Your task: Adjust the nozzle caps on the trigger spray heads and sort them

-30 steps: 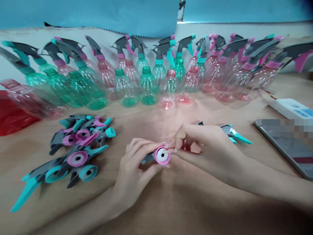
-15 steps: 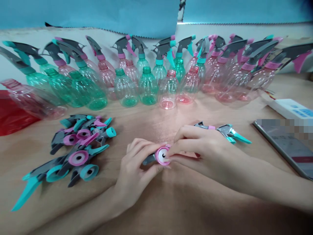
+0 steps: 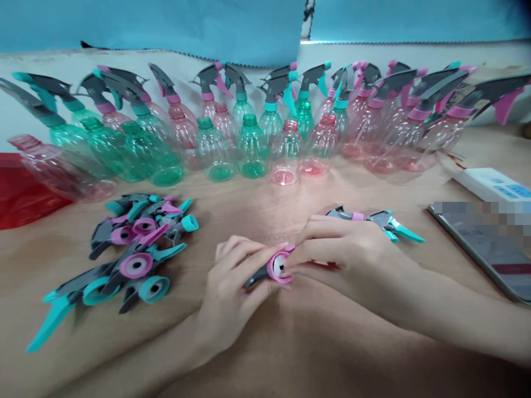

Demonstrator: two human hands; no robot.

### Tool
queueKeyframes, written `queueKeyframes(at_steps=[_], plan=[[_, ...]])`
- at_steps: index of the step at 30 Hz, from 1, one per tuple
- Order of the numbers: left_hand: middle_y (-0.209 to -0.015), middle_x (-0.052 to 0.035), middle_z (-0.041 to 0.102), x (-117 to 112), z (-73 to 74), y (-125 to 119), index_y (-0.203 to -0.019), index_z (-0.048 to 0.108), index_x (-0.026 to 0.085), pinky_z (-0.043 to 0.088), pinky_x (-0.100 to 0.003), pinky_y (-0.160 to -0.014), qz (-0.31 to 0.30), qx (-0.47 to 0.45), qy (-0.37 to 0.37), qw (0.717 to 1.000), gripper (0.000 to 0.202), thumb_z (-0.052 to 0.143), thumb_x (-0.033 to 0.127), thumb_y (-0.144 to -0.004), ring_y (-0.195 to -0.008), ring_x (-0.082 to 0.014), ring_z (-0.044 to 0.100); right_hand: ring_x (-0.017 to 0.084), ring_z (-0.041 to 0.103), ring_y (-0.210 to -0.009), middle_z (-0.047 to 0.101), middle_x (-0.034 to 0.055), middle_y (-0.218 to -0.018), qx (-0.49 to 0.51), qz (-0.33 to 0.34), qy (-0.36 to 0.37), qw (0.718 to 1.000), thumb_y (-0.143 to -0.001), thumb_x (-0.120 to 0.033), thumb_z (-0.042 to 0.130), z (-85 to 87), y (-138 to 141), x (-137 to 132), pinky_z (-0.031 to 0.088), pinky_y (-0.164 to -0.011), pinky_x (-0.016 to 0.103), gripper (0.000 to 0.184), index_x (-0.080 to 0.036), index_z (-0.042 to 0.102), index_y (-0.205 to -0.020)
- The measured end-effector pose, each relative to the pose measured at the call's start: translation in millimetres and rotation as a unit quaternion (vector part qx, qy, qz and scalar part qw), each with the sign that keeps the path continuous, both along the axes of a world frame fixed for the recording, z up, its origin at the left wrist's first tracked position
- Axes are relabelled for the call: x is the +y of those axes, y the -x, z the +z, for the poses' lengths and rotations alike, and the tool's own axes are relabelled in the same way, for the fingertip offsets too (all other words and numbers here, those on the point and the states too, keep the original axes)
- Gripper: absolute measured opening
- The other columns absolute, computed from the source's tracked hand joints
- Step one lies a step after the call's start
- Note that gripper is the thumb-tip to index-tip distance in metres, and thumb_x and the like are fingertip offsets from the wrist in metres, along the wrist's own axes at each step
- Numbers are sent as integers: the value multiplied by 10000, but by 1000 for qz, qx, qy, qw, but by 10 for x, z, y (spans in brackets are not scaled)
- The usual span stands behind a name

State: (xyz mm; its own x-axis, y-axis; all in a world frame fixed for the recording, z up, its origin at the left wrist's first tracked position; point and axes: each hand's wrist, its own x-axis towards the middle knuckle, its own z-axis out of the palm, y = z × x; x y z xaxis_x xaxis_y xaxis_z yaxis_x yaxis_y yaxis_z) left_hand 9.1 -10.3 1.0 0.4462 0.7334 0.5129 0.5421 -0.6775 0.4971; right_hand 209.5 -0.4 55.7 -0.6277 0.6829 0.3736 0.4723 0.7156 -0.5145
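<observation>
Right hand point(image 3: 357, 257) has closed in over the pink collar

Since a second ago, the right fingers have come across the collar's face, and the spray head point(image 3: 258, 275) has shifted slightly right. It sits between the hands, above the near part of the bench point(image 3: 265, 207). The left hand point(image 3: 230, 284) holds its grey body between thumb and fingers, the pink collar point(image 3: 283, 280) turned towards the camera. The right fingers are narrow, their tips at the right side of the white disc point(image 3: 277, 265) inside the collar; whether they grip it, I cannot tell.

To the left lies a pile of loose spray heads point(image 3: 127, 266). Just beyond the right hand is a turquoise-triggered spray head point(image 3: 400, 228). Green and pink bottles line the far side, some topped with spray heads, others open-necked, such as the green bottle point(image 3: 251, 149) near the middle. A dark-screened device point(image 3: 477, 251) lies at the right, near a white box point(image 3: 487, 185).
</observation>
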Motion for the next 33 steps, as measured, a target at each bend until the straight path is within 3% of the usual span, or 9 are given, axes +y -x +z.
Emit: queueKeyframes(at_steps=[6, 15, 20, 24, 33], plan=[[-910, -17, 625, -5, 5, -4, -1134, 585, 255, 369, -339, -707, -9, 3, -15, 1000, 266, 617, 226, -872, -834, -193, 499, 140, 586, -720, 669, 50, -801, 1, 28, -10, 1000, -877, -112, 546, 1, -3, 14, 449, -622, 246, 191, -160, 692, -764], [-885, -24, 617, -23, 22, -9, -1141, 578, 219, 376, -338, -699, -18, 24, -32, 999, 236, 554, 268, -911, -822, -188, 495, 162, 556, -805, 625, 69, -899, -92, 80, 9, 992, -871, -15, 460, 71, -65, 14, 449, -648, 265, 258, -134, 681, -928], [-901, -30, 622, -11, 11, -12, -1144, 587, 218, 375, -343, -713, -27, 28, -29, 999, 252, 578, 256, -895, -832, -197, 499, 157, 581, -793, 637, 41, -855, -122, 94, 9, 988, -884, -113, 516, 127, -101, 35, 466, -679, 269, 194, -183, 693, -846], [-891, -28, 623, -18, 1, -14, -1141, 596, 240, 371, -345, -713, -29, 38, -40, 998, 246, 570, 275, -899, -831, -200, 505, 188, 571, -813, 642, 59, -796, -151, 93, -28, 984, -881, -98, 502, 109, -95, -16, 467, -707, 303, 198, -174, 683, -856], [-898, -34, 586, -15, 2, 9, -1103, 591, 228, 363, -345, -702, -18, 17, -27, 999, 204, 558, 259, -904, -831, -199, 486, 167, 510, -741, 594, 90, -780, -75, 68, -96, 990, -926, -162, 448, 36, 2, -6, 420, -639, 291, 256, -64, 674, -851]])
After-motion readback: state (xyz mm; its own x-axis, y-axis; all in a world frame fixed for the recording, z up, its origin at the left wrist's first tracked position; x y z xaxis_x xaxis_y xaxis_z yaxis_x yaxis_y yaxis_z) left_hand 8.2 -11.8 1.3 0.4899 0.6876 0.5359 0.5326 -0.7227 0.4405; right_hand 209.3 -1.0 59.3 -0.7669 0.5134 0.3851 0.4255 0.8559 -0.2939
